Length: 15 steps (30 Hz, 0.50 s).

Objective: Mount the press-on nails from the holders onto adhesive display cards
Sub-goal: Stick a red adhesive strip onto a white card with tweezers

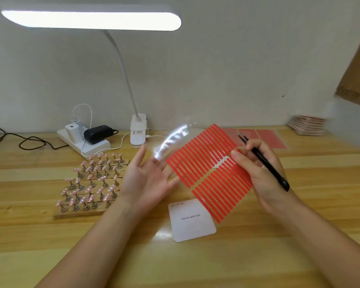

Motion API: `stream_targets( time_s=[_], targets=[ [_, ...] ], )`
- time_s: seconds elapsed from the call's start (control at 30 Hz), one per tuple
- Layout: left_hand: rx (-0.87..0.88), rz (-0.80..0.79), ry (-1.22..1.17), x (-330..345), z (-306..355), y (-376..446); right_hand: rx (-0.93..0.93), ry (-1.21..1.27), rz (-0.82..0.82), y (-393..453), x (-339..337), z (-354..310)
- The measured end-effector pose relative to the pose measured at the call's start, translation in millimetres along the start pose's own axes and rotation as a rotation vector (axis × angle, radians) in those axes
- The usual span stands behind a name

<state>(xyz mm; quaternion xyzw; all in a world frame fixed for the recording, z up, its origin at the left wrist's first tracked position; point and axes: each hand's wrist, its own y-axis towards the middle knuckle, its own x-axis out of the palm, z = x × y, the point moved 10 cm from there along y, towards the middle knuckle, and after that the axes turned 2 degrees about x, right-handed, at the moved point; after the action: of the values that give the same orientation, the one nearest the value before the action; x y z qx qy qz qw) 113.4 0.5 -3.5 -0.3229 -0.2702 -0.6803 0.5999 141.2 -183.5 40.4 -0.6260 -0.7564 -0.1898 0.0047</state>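
My right hand (258,169) pinches the edge of a clear sheet of red adhesive strips (206,169) held above the desk, and black tweezers (266,163) lie gripped in the same hand. My left hand (148,179) is spread, palm up, fingers straight, at the sheet's left edge. A shiny clear film (170,142) curls up above its fingertips; blur hides whether the fingers touch it. A white display card (192,223) reading "Handmade Nail" lies on the desk below the sheet. Pink press-on nails on metal holders (92,181) stand in rows on wooden bases at the left.
A white desk lamp (92,19) clamps at the back, beside a power strip (83,142) with chargers and cables. More red sheets (264,136) lie flat at the back right near a stack of cards (308,125). A brown cardboard piece (357,75) leans at the right.
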Motion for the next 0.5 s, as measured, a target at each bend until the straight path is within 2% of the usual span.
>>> stream_targets(
  time_s=[0.03, 0.1, 0.2, 0.3, 0.4, 0.5],
  targets=[
    [0.019, 0.008, -0.028, 0.4, 3.3, 0.0, -0.025, -0.003, 0.056, 0.9, -6.8, 0.0],
    [0.029, 0.031, 0.089, -1.3, 5.6, 1.7, -0.064, -0.023, 0.16, 0.5, -17.9, 1.8],
    [0.005, -0.013, 0.443, 8.2, -6.9, 2.4, -0.113, -0.084, 0.251, -5.0, -23.1, 5.4],
    [0.116, 0.005, 0.646, 13.9, -3.3, 2.0, -0.119, -0.119, 0.234, -9.9, -14.8, 13.2],
    [0.255, 0.095, 0.717, 10.5, 16.8, -0.6, -0.112, -0.14, 0.196, -10.9, -9.0, 18.5],
    [0.289, 0.119, 0.755, 10.4, 31.2, 2.1, -0.079, -0.177, 0.159, -8.8, -8.7, 21.6]
  ],
)
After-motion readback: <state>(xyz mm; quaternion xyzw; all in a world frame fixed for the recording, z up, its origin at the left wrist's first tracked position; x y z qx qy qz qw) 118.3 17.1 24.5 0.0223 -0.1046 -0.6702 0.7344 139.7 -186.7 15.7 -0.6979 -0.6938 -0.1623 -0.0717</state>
